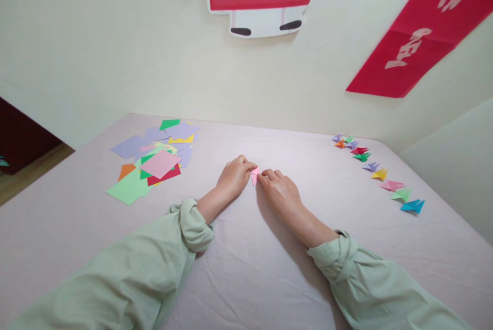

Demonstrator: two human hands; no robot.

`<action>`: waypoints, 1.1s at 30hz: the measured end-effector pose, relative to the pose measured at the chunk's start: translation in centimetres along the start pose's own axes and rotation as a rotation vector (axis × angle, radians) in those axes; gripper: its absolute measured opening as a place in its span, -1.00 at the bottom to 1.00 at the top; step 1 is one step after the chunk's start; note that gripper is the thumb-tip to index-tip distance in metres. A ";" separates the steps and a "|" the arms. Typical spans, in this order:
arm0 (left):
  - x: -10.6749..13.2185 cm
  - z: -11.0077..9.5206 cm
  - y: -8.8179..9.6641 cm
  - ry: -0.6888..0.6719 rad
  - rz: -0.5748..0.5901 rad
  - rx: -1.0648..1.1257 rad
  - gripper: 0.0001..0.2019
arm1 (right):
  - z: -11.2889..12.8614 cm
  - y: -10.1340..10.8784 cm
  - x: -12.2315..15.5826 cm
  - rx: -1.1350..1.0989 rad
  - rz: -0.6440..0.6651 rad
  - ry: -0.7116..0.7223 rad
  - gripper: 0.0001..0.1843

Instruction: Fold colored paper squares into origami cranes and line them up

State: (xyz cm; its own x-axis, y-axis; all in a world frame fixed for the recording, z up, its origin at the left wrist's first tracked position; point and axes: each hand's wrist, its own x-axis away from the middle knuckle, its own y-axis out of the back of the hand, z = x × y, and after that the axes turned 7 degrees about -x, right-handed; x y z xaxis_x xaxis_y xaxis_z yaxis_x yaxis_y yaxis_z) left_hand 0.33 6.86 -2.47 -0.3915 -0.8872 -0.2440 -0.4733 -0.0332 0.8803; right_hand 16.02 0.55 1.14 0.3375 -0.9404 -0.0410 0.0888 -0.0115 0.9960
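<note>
Leftward, loose paper sheets [160, 165] overlap; centrally, fingers of the left hand [234, 176] and right hand [282, 189] narrowly pinch a small pink paper [254, 175] between them — uneven tugging could skew its folds — and, rightward, a stray right sleeve [370, 273] might scatter the folded papers [372, 167]

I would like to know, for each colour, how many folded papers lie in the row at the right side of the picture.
Purple papers: 3
Light green papers: 2
Orange paper: 1
Red paper: 1
Dark green paper: 1
Yellow paper: 1
Pink paper: 1
Blue paper: 1
Total: 11
</note>
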 end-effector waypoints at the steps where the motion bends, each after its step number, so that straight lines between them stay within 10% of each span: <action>1: 0.0 0.0 0.0 -0.003 -0.002 -0.005 -0.69 | 0.0 0.1 0.2 0.005 0.000 -0.007 -0.71; 7: 0.4 -0.4 -0.1 -0.004 -0.034 -0.075 -0.70 | -0.8 -0.6 0.9 -0.186 -0.085 -0.034 -0.67; 12: 0.6 -0.8 -0.2 -0.012 -0.053 -0.103 -0.72 | -2.4 -1.1 -0.6 -0.946 -0.313 -0.227 -0.67; 16: 0.6 -0.8 -0.1 -0.022 -0.062 -0.091 -0.74 | -2.2 0.1 -2.5 -1.495 -0.206 -0.469 -0.66; 33: 2.0 -2.4 0.6 -0.029 -0.079 -0.138 -0.87 | -2.4 1.0 -4.0 -1.906 -0.079 -0.487 -0.69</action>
State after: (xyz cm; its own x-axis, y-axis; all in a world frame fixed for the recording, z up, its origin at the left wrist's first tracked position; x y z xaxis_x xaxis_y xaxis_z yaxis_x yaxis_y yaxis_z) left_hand 1.12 3.94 -1.52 -0.3811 -0.8656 -0.3249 -0.3915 -0.1673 0.9048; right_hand 16.98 5.16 2.09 0.0700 -0.9577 0.2793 0.9210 -0.0455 -0.3869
